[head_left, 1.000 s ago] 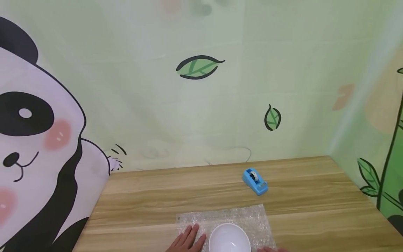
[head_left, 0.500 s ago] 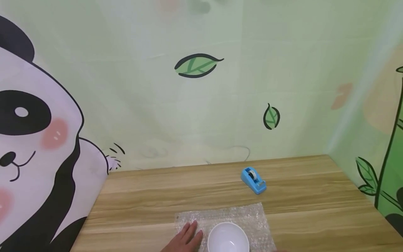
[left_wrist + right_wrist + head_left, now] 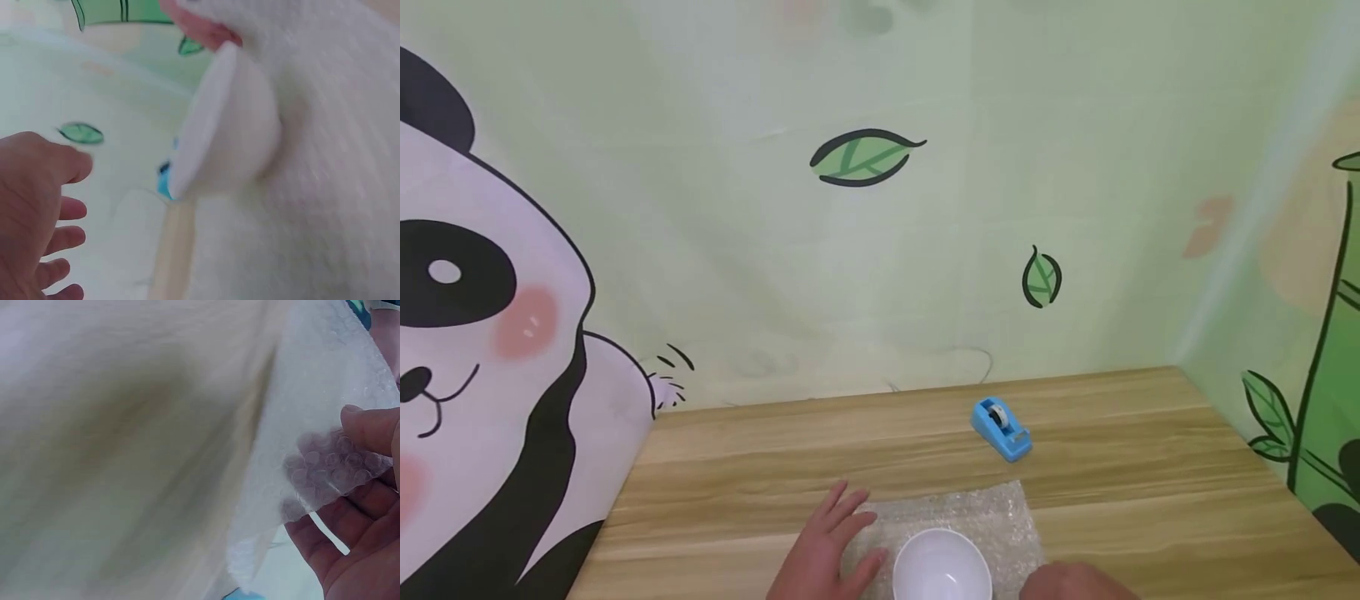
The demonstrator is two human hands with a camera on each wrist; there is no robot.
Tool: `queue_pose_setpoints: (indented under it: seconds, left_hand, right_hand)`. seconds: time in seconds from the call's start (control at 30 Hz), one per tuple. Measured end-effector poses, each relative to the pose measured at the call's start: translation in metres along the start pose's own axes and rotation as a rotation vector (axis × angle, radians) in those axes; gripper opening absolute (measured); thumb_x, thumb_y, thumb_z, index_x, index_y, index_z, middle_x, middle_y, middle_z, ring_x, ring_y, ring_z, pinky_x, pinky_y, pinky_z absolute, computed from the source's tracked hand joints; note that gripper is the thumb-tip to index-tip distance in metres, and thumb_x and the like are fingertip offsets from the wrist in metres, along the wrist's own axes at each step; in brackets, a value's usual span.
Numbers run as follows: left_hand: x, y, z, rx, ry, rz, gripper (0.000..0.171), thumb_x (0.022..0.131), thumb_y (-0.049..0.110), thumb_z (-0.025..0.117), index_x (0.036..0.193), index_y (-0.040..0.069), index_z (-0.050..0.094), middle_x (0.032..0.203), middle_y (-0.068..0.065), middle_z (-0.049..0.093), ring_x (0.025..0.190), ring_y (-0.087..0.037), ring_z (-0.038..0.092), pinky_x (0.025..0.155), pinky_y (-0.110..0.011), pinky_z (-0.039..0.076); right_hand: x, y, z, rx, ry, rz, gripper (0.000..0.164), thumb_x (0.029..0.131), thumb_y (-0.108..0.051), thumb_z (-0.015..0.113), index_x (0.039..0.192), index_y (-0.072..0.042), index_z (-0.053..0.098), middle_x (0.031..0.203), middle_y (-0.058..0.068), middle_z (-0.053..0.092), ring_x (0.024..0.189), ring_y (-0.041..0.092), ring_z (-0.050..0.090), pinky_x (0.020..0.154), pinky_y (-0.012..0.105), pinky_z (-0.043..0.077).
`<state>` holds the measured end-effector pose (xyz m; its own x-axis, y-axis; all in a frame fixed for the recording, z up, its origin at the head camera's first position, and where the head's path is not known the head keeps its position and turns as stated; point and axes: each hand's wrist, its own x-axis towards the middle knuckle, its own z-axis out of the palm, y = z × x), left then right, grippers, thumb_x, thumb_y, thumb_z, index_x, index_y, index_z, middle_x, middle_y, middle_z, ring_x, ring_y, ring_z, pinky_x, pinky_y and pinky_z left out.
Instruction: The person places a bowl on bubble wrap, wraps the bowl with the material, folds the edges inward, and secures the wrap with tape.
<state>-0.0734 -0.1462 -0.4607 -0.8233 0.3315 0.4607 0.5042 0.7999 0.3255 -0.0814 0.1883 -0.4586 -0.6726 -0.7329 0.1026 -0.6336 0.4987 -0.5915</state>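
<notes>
A white bowl (image 3: pixel 942 568) stands on a sheet of clear bubble wrap (image 3: pixel 992 515) at the front of the table. To its left my left hand (image 3: pixel 829 546) hovers by the sheet's left edge, fingers spread and holding nothing; the left wrist view shows this hand (image 3: pixel 31 212) apart from the bowl (image 3: pixel 240 125). At the sheet's right side is my right hand (image 3: pixel 1071 582), partly cut off by the frame's lower edge. In the right wrist view the right hand (image 3: pixel 369 506) pinches a lifted edge of the bubble wrap (image 3: pixel 331 381), thumb on top and fingers showing through from beneath.
Farther back on the wooden table (image 3: pixel 737 467) sits a blue tape dispenser (image 3: pixel 1002 429) with a roll in it. A green printed backdrop (image 3: pixel 737 208) with leaves and a panda rises behind the table and along its sides.
My left hand has risen off the bubble wrap, where its fingers lay flat. The right hand has come further into view and now grips the sheet's edge. The bowl stays put.
</notes>
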Motion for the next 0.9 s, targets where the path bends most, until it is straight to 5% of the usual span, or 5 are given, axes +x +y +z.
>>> queue_pose_setpoints:
  seconds: [0.17,0.33,0.47,0.73,0.9]
  left_hand:
    - [0.013,0.022,0.002,-0.019,0.16,0.116,0.024,0.089,0.04,0.07,0.097,0.017,0.073,0.118,0.0,0.072,0.12,-0.03,0.063,0.087,-0.047,0.056]
    - [0.021,0.047,0.008,-0.057,0.175,0.212,0.028,0.091,0.044,0.066,0.101,0.018,0.072,0.124,0.001,0.069,0.115,-0.025,0.065,0.086,-0.042,0.057]
    - [0.026,0.063,0.009,-0.09,0.16,0.227,0.027,0.09,0.045,0.067,0.102,0.021,0.069,0.132,0.003,0.063,0.118,-0.017,0.062,0.089,-0.037,0.055]
    - [0.037,0.069,0.029,-0.113,0.186,0.42,0.03,0.096,0.05,0.054,0.101,0.023,0.066,0.119,0.005,0.069,0.115,-0.019,0.063,0.085,-0.033,0.054]
    - [0.04,0.072,0.039,-0.129,0.29,0.451,0.014,0.091,0.038,0.067,0.093,0.024,0.069,0.101,0.01,0.072,0.107,-0.015,0.066,0.084,-0.029,0.054]
  right_hand:
    - [0.01,0.0,-0.007,0.006,-0.064,0.027,0.017,0.088,-0.042,0.067,0.076,-0.031,0.07,0.072,-0.026,0.056,0.065,-0.012,0.048,0.055,0.016,0.043]
    - [0.022,0.0,-0.011,-0.064,-0.03,-0.136,0.016,0.09,-0.038,0.065,0.083,-0.026,0.073,0.077,-0.025,0.062,0.071,-0.013,0.05,0.06,0.011,0.043]
    - [0.032,-0.006,-0.013,-0.057,-0.041,-0.15,0.018,0.092,-0.041,0.064,0.086,-0.026,0.073,0.076,-0.026,0.062,0.068,-0.013,0.051,0.061,0.008,0.043]
    - [0.047,-0.012,-0.019,-0.06,-0.075,-0.15,0.019,0.095,-0.025,0.062,0.078,-0.022,0.069,0.067,-0.026,0.054,0.064,-0.013,0.047,0.06,0.007,0.04]
    - [0.054,-0.017,-0.018,-0.048,-0.063,-0.156,0.026,0.095,-0.025,0.061,0.068,-0.026,0.059,0.062,-0.025,0.038,0.058,-0.013,0.039,0.055,0.004,0.033]
